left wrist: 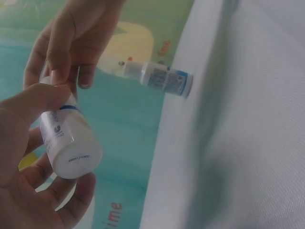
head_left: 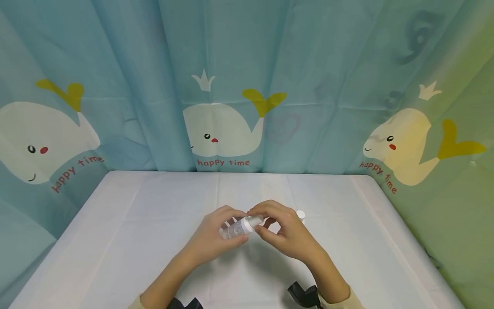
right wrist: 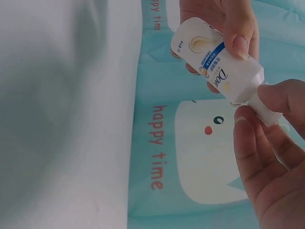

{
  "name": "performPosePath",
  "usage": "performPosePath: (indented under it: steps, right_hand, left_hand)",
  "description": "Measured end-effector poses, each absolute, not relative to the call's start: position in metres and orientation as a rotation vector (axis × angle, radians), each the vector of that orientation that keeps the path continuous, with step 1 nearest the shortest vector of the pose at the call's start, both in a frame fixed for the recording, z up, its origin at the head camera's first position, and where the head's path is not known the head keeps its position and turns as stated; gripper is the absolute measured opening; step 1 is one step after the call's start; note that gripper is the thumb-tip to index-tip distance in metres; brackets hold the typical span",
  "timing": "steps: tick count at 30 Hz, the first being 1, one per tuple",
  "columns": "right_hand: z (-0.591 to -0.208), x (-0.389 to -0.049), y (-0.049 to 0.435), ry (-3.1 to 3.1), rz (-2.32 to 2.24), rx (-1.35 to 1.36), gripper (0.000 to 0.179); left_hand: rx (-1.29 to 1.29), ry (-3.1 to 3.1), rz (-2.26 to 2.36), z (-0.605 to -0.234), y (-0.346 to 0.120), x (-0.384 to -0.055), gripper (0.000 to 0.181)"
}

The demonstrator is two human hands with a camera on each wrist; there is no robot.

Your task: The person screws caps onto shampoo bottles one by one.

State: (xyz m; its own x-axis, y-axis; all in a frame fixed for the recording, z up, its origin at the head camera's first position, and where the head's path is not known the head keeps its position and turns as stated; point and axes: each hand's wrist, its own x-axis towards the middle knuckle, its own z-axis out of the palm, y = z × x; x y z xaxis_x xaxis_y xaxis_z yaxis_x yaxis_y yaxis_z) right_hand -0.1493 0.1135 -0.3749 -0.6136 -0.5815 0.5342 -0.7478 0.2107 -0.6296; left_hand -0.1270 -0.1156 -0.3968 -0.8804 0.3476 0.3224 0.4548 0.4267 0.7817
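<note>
A small white Dove bottle (right wrist: pixel 209 62) with a blue band is held tilted above the table. My left hand (head_left: pixel 216 236) grips it round the body, fingers on one side and thumb on the other. The bottle's round base (left wrist: pixel 76 160) faces the left wrist camera. At the other end, thumb and fingertips of my right hand (head_left: pixel 283 227) pinch the cap (right wrist: pixel 263 107), which sits on the bottle's neck. Part of the bottle's body is hidden by the left fingers.
A second white bottle (left wrist: pixel 164 78) with a blue band stands upright on the white-covered table (head_left: pixel 154 240), mostly hidden behind the right hand in the head view. Blue and green curtains (head_left: pixel 320 86) printed with whales hang round the table's back and sides.
</note>
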Motion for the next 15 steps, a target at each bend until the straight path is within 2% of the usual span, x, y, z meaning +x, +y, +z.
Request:
performPosePath:
  steps: [8, 15]
  right_hand:
    - [-0.3760, -0.1491, 0.1139, -2.290, 1.368, 1.278, 0.029]
    - [-0.3756, -0.1496, 0.1120, -2.277, 1.354, 1.270, 0.031]
  left_hand:
    - [-0.702, -2.570, -1.473, -0.3957, -0.1149, -0.1254, 0.035]
    - [-0.724, -2.551, -1.489, -0.3960, -0.1157, -0.1256, 0.035]
